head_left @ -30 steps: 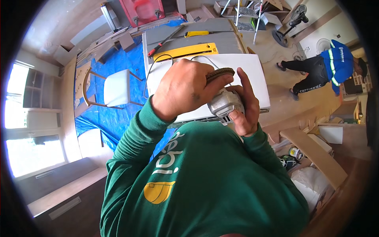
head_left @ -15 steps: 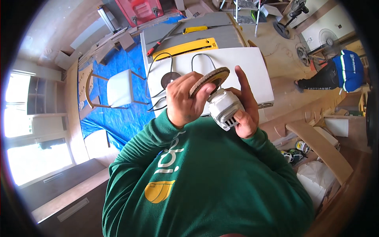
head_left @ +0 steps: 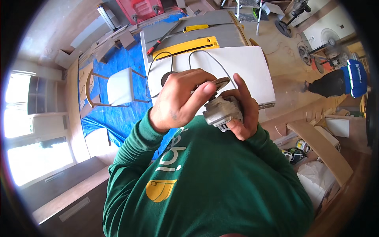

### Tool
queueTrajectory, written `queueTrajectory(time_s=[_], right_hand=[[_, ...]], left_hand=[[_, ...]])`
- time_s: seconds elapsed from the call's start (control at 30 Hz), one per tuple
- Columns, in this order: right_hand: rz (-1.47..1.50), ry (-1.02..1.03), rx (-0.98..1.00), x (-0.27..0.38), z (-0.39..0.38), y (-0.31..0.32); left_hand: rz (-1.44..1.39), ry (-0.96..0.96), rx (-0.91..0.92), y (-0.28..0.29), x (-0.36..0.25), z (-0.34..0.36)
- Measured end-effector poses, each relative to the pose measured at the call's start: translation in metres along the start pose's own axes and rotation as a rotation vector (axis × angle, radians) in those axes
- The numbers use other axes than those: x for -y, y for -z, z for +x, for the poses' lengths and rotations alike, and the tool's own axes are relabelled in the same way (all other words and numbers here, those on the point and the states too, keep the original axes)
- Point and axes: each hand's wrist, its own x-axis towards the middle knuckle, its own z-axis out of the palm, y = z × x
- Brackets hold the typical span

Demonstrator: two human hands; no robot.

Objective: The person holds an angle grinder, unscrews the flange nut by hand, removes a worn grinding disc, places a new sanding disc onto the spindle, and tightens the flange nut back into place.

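Observation:
My right hand [head_left: 246, 112] is wrapped round the body of a grey angle grinder [head_left: 222, 111], its forefinger pointing up. On top of the grinder sits a brown abrasive disc [head_left: 222, 82], now tilted nearly edge-on. My left hand [head_left: 179, 96] grips the disc's near side, the thumb along it and the fingers curled over its far edge. Much of the disc is hidden by that hand. A thin grey cord [head_left: 219, 65] loops over the white board [head_left: 252, 75] beyond my hands. A dark round disc [head_left: 165, 78] lies on the board, partly covered by my left hand.
A long yellow tool [head_left: 205, 42], a red-handled tool [head_left: 152, 49] and a yellow utility knife [head_left: 195, 28] lie on the work surface. A chair [head_left: 120, 87] stands on blue sheeting [head_left: 132, 122] at left. At right a person in blue [head_left: 353, 79] bends near standing fans [head_left: 328, 37].
The grinder's disc has turned from showing its face to nearly edge-on. My left hand has rolled over it, covering more of it. The person at right has moved slightly.

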Motion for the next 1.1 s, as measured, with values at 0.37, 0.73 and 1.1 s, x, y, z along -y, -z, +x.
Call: queueTrajectory(time_s=[0.37, 0.73, 1.1], right_hand=[[-0.108, 0.134, 0.025, 0.001, -0.002, -0.003], [0.151, -0.036, -0.022, 0.002, -0.004, -0.007], [0.189, -0.217, -0.077, -0.007, 0.006, -0.01]], left_hand=[[0.037, -0.174, -0.193, -0.018, 0.025, -0.025], [0.02, -0.32, -0.362, -0.031, 0.033, -0.018], [-0.041, -0.26, -0.472, -0.04, 0.052, -0.007]])
